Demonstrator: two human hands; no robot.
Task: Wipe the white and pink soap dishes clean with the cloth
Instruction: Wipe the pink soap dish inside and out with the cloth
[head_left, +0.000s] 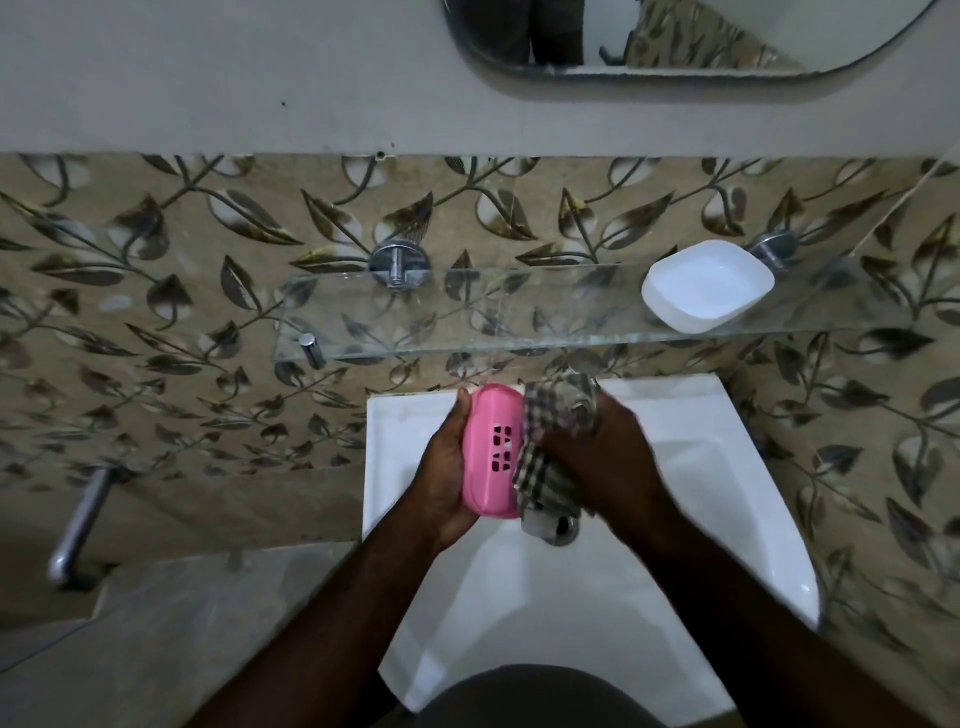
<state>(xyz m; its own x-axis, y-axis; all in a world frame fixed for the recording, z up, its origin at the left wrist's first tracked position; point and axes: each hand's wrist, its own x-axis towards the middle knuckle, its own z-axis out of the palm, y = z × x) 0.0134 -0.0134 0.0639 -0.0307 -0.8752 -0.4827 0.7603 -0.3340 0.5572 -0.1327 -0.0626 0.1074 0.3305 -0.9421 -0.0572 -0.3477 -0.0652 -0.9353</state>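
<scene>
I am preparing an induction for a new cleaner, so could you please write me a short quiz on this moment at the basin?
1. Which hand holds the pink soap dish? A) left hand B) right hand C) neither
2. True or false: the white soap dish lies in the sink.
3. Fill in: the right hand grips the checked ____.
Key: 1 A. 2 false: it sits on the glass shelf above the sink. 3 cloth.
</scene>
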